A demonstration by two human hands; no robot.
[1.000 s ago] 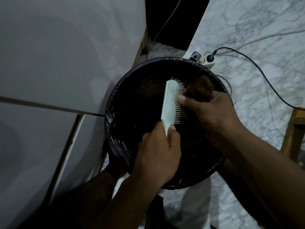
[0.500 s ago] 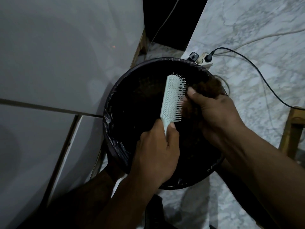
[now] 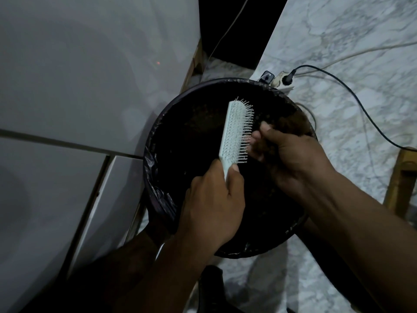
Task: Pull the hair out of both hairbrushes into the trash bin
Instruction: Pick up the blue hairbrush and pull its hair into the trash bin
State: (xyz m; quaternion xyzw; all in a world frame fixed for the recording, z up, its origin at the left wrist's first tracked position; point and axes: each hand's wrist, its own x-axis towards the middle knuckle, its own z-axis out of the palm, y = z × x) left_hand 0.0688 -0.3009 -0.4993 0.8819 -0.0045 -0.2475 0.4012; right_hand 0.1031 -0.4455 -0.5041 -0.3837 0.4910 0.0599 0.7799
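A pale green hairbrush (image 3: 234,129) is held over the round trash bin (image 3: 158,145), which is lined with a dark bag. My left hand (image 3: 214,202) grips the brush's handle, bristles facing right. My right hand (image 3: 291,154) is just right of the bristles, fingertips at their lower rows. It clutches a brown clump of hair (image 3: 297,119) that sticks out behind the fingers, near the bin's right rim. A second brush is not in view.
A white cabinet or appliance (image 3: 79,86) stands close on the left of the bin. On the marble floor behind lie a power strip (image 3: 281,81) and a black cable (image 3: 352,98). A wooden leg (image 3: 399,177) stands at the right edge.
My right hand with the hair clump has slid down along the bristles from the brush's upper part to its lower rows. The brush has tilted slightly; my left hand stays on the handle.
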